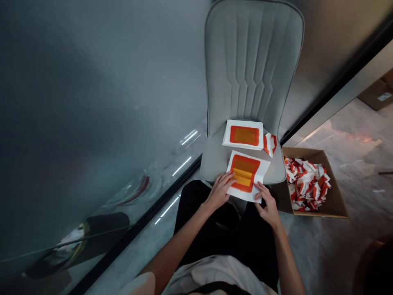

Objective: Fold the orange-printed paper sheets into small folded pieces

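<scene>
An office, by the look of it: a pale grey padded fabric chair [250, 73] stands against a dark floor-length glass partition [92, 102], while an open brown cardboard box [319, 214] of folded red-and-white paper [307, 182] sits on the polished grey floor [337, 254].

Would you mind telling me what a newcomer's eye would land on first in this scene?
Most likely the bright orange-and-white sheet at the front edge of the grey chair seat, with the left hand and right hand on its near edge. Next come the stack of similar sheets farther back on the seat, and the cardboard box on the floor to the right, filled with red-and-white folded pieces.
</scene>
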Demonstrator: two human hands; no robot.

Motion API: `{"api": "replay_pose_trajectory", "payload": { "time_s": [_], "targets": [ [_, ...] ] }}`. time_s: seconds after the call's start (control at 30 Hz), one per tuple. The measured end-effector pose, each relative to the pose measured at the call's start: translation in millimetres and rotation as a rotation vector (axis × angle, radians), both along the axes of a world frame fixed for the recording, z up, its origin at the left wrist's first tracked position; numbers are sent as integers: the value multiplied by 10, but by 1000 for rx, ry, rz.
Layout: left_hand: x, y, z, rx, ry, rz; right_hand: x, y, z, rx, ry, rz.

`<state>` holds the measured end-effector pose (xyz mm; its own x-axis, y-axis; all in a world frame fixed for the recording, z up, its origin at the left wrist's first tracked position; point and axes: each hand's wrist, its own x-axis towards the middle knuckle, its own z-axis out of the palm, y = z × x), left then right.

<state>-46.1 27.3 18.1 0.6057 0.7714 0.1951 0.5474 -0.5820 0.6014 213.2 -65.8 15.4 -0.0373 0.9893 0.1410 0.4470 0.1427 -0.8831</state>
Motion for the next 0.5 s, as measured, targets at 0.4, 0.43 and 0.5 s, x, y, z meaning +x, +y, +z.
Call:
{"api": "replay_pose_trajectory", "payload": {
  "time_s": [0.4,0.43,0.5],
  "targets": [
    [-42,-277,-191,-72,-110,80,-137,-145,-167,-149,105,-241],
    [-55,-293,-195,-78,-136,73,-142,-123,-163,-173,171,-279],
    [-85,-319,-196,-90,-181,78,-148,-79,-147,-205,263,-427]
  ]
}}
